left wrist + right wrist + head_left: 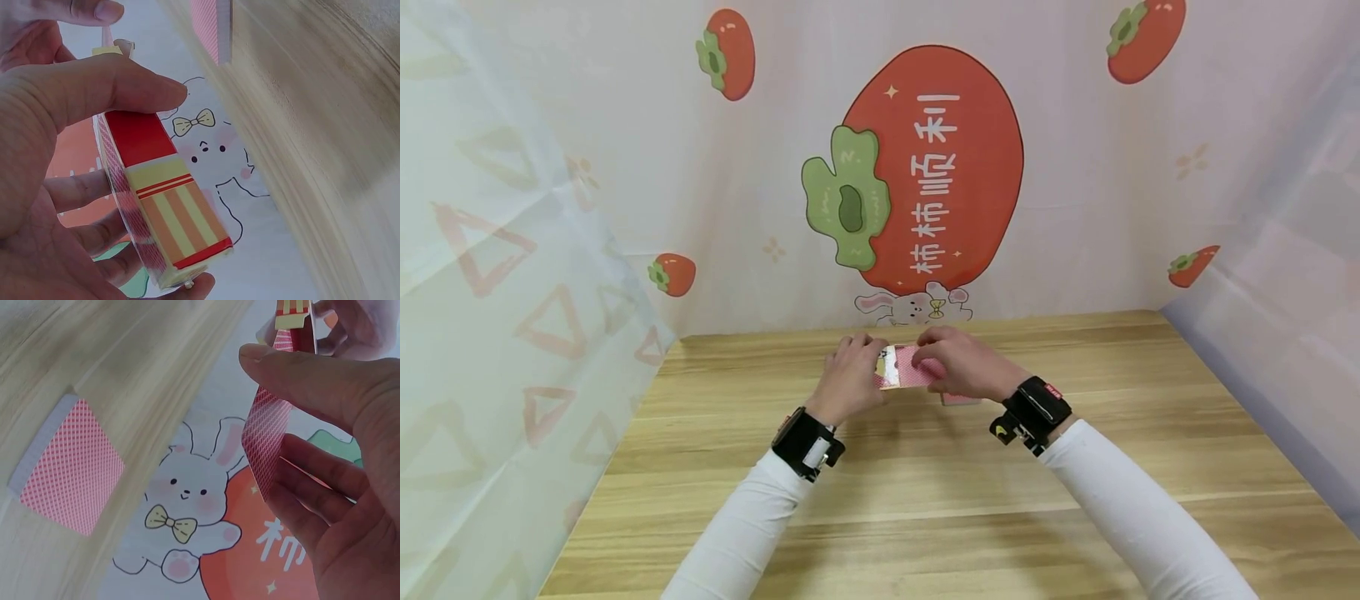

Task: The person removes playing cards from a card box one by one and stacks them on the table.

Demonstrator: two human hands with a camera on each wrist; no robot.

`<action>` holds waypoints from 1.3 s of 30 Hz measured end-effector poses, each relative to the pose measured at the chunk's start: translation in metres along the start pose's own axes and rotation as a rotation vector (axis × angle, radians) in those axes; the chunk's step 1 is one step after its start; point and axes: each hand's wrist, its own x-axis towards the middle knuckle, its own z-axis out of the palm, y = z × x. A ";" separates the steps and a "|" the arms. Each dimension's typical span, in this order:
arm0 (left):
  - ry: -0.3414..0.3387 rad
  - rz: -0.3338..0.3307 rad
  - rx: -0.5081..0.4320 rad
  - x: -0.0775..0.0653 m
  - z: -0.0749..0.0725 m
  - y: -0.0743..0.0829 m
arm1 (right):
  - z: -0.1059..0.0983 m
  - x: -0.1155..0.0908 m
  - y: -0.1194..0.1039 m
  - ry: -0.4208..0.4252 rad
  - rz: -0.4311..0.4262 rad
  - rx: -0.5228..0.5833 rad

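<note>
White Chinese characters, 柿柿顺利, climb from 6 to 12 o'clock on the big persimmon point(981, 158) printed on the backdrop point(1075, 208). The red tag point(1054, 390) on the right wrist strap point(1036, 408) bears lettering too small to read; the striped card box point(178, 206) shows red, yellow and orange bands.

In the head view, the box and the red-checked cards point(269, 428) beside it line up from 9 to 3 o'clock; in the left wrist view the box's long axis runs from 11 to 5.

The left hand point(850, 375) grips the box, thumb across its narrow side, fingers behind. The right hand point(968, 365) pinches the cards, which lie between thumb and fingers. Both are held above the table point(925, 525), where a checked stack point(75, 465) lies at 5 o'clock from the cards in the head view.
</note>
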 end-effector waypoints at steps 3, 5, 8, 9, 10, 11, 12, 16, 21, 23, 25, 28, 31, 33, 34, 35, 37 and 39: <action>0.003 -0.012 0.006 0.000 -0.001 -0.003 | -0.003 -0.002 0.004 -0.006 0.009 0.008; 0.008 -0.023 0.010 0.000 -0.001 -0.006 | -0.005 -0.004 0.008 -0.006 0.015 0.010; 0.019 -0.048 0.011 -0.001 -0.002 -0.009 | -0.009 -0.007 0.014 0.011 0.035 0.009; 0.025 -0.059 0.006 -0.002 -0.002 -0.010 | -0.011 -0.009 0.016 0.022 0.053 0.013; 0.027 -0.072 0.002 -0.002 -0.002 -0.011 | -0.012 -0.010 0.018 0.031 0.076 0.016; 0.030 -0.085 -0.002 -0.003 -0.002 -0.012 | -0.013 -0.012 0.020 0.043 0.098 0.016; 0.031 -0.098 -0.005 -0.003 -0.002 -0.012 | -0.014 -0.013 0.021 0.054 0.127 0.019; 0.031 -0.134 -0.016 -0.005 -0.002 -0.014 | -0.013 -0.018 0.025 0.102 0.220 0.003; 0.033 -0.146 -0.019 -0.005 -0.001 -0.014 | -0.006 -0.019 0.027 0.186 0.278 -0.041; 0.036 -0.149 -0.017 -0.004 -0.001 -0.014 | -0.003 -0.019 0.027 0.220 0.298 -0.059; 0.037 -0.151 -0.012 -0.004 0.000 -0.014 | 0.000 -0.019 0.028 0.252 0.319 -0.075; 0.035 -0.154 -0.010 -0.004 0.000 -0.014 | 0.006 -0.019 0.028 0.284 0.358 -0.101; 0.031 -0.156 -0.009 -0.003 0.000 -0.014 | 0.012 -0.018 0.028 0.298 0.398 -0.115; 0.028 -0.156 -0.011 -0.003 0.000 -0.014 | 0.016 -0.017 0.028 0.296 0.423 -0.123; 0.027 -0.155 -0.012 -0.003 0.000 -0.014 | 0.017 -0.017 0.028 0.292 0.439 -0.120; 0.026 -0.155 -0.012 -0.003 0.000 -0.014 | 0.019 -0.016 0.028 0.287 0.453 -0.116; 0.026 -0.153 -0.016 -0.004 0.001 -0.014 | 0.022 -0.016 0.027 0.277 0.485 -0.103; 0.026 -0.154 -0.016 -0.004 0.003 -0.014 | 0.024 -0.016 0.027 0.261 0.522 -0.086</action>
